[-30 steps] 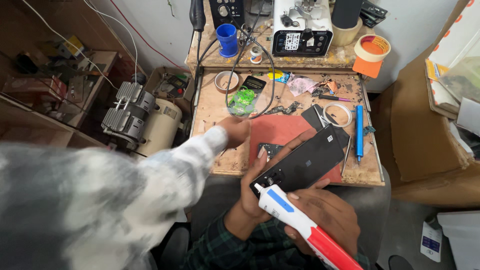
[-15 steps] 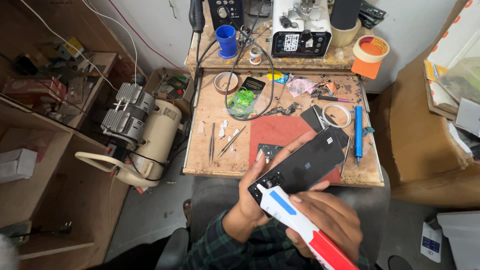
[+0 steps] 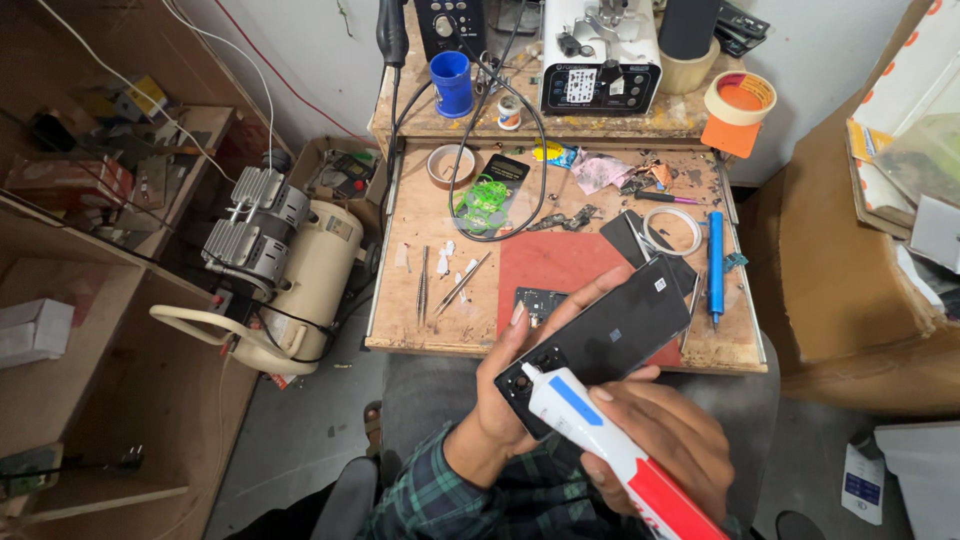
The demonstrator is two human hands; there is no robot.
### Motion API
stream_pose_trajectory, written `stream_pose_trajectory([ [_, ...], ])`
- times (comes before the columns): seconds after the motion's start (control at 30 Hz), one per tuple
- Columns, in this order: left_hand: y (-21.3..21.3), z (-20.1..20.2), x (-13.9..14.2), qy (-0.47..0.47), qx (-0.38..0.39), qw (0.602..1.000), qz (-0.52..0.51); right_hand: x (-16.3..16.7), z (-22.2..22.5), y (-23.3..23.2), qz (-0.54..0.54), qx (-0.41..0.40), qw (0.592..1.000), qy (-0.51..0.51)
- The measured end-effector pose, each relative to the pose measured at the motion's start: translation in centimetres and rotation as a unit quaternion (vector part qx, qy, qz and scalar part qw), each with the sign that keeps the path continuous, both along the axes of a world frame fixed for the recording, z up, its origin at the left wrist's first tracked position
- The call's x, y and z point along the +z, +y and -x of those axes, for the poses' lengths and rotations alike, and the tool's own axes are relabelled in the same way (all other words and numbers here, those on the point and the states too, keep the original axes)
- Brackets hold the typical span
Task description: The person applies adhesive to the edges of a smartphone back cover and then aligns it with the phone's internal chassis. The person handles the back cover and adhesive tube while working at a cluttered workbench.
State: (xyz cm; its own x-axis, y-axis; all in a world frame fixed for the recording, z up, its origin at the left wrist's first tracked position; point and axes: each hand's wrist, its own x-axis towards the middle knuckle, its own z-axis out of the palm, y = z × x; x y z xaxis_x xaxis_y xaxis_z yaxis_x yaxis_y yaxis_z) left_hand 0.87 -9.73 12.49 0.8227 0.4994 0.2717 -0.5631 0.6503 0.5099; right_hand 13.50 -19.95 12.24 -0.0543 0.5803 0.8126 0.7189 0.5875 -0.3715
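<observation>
Above the lap, just off the front edge of a cluttered wooden workbench (image 3: 420,335), the left hand (image 3: 520,385) grips a black phone back panel (image 3: 600,335) from below while the right hand (image 3: 660,440) clasps a white, blue and red glue tube (image 3: 600,435), nozzle touching the panel's lower corner; a red mat (image 3: 550,265) lies just beyond.

head camera, looking steeply down, close over workbench (image 3: 440,330)

Repair workshop, cluttered wooden workbench (image 3: 430,330), tweezers (image 3: 423,285), bench equipment (image 3: 600,60), air compressor (image 3: 290,265)
</observation>
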Motion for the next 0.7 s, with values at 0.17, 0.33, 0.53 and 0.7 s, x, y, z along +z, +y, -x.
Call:
stream_pose_trajectory([
  [0.17,0.0,0.0,0.1,0.002,0.001,1.000,0.004,-0.1,0.0,0.0,-0.008,0.008,1.000,-0.006],
  [0.33,-0.1,0.1,0.2,0.002,0.004,1.000,-0.009,0.3,-0.6,0.0,0.004,-0.022,0.999,-0.036],
  [0.53,-0.2,0.3,0.3,0.005,0.004,1.000,-0.009,0.4,0.3,-0.5,-0.001,-0.077,0.997,0.011],
  [0.7,-0.2,0.2,0.2,-0.003,0.001,1.000,0.000,0.2,0.0,-0.6,0.008,-0.061,0.998,0.004],
])
